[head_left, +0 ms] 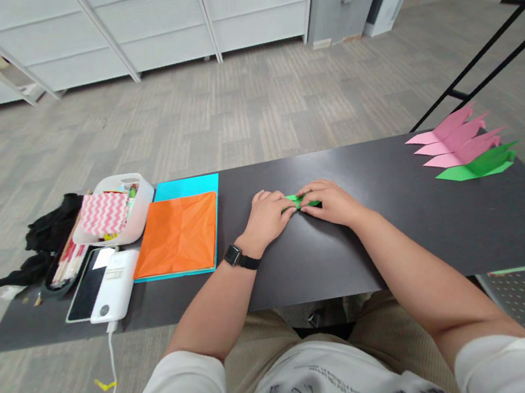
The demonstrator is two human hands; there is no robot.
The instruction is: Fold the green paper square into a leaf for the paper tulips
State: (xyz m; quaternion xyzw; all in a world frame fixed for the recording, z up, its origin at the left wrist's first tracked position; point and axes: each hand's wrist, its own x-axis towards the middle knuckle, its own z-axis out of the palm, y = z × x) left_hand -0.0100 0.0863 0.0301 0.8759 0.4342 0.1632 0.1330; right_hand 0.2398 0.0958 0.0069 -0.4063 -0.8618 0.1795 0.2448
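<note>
A small folded piece of green paper (300, 201) lies on the dark table (401, 233), pressed between both of my hands. My left hand (268, 214), with a black watch on its wrist, has its fingers curled down on the paper's left end. From the right, my right hand (332, 202) presses with closed fingers on the other end. Most of the green paper is hidden under my fingers.
An orange sheet (178, 234) lies on a cyan sheet (187, 187) to the left. Further left are a white tray (115, 209) with patterned paper, a phone (90, 292), a white power bank (114, 285) and a black cloth (52, 227). Folded pink and green paper shapes (468, 150) sit at the far right.
</note>
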